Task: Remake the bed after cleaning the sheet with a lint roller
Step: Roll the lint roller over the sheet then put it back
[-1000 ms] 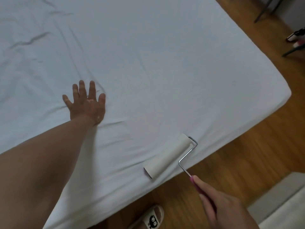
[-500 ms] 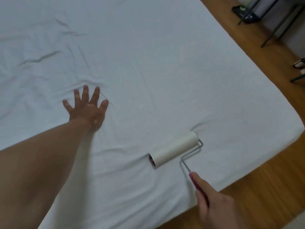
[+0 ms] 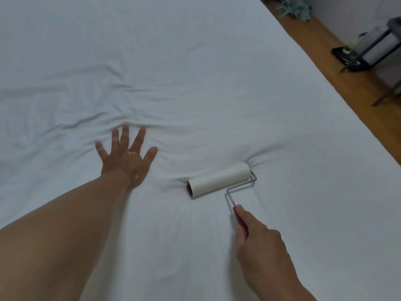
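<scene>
while left hand (image 3: 127, 161) lies splayed on one sheet (image 3: 217, 83), right hand (image 3: 261, 246) grips one lint roller (image 3: 219, 180), seemingly pressing.

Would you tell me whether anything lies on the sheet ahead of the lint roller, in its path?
Nothing visible does. Ahead of the lint roller the sheet shows only creases. The left hand lies flat on the sheet off to the roller's left, apart from it, and the right hand grips it from behind.
</scene>
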